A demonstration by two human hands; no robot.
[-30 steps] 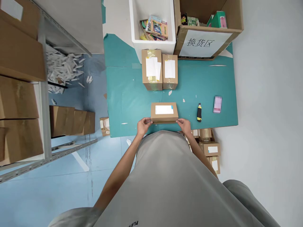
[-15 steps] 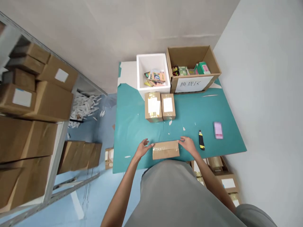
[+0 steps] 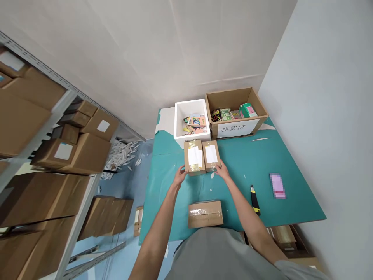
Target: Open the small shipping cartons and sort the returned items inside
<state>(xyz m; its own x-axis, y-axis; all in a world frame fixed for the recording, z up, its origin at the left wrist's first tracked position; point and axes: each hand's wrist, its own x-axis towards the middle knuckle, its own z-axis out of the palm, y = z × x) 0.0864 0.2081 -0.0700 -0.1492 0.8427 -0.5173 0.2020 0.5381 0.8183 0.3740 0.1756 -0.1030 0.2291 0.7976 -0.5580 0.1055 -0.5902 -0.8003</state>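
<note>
Two small taped cardboard boxes with white labels [image 3: 201, 156] stand side by side on the teal table [image 3: 239, 163]. My left hand [image 3: 180, 175] presses against the left box's near left corner. My right hand [image 3: 222, 169] presses against the right box's near right corner. Both hands clasp the pair from the sides, fingers curled. A third cardboard box [image 3: 205, 213] with tape on top lies at the table's near edge, between my forearms and touched by neither hand.
A white foam bin [image 3: 191, 118] and a large open carton [image 3: 236, 111] with a paper sign stand at the table's far end, both holding colourful packs. A utility knife [image 3: 255, 199] and a pink item [image 3: 277, 185] lie at right. Shelves of cartons [image 3: 43, 155] stand at left.
Both hands let go of the near box, which was turned tape side up, and reached forward to the two labelled boxes. The camera tilted upward.
</note>
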